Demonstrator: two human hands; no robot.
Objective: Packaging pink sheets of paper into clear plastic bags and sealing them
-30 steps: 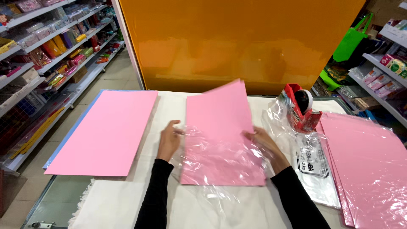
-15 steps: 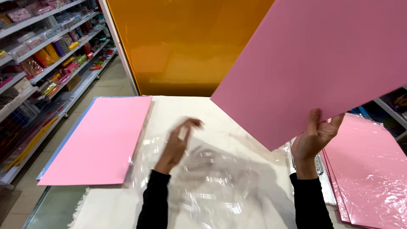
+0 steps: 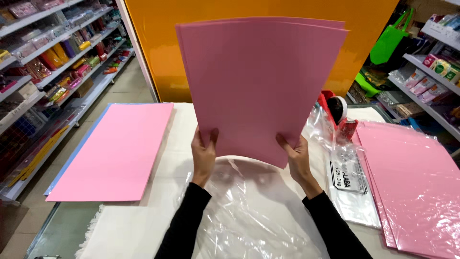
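Note:
I hold a stack of pink paper sheets point(image 3: 258, 81) upright in front of me, above the table. My left hand point(image 3: 203, 156) grips its lower left edge and my right hand point(image 3: 297, 156) grips its lower right edge. Below the sheets a crumpled clear plastic wrap point(image 3: 254, 206) lies flat on the white tablecloth point(image 3: 134, 225).
A large pink sheet point(image 3: 115, 148) lies on the table's left side. More pink sheets in clear plastic point(image 3: 412, 177) lie at the right, beside a red tape dispenser point(image 3: 338, 112) and a stack of plastic bags point(image 3: 352, 184). Shop shelves stand at both sides, an orange panel point(image 3: 158, 43) behind.
The pink sheets came out of the plastic wrap and rose from the table. My right hand swung them upright, and my left hand left the wrap and took their lower left edge.

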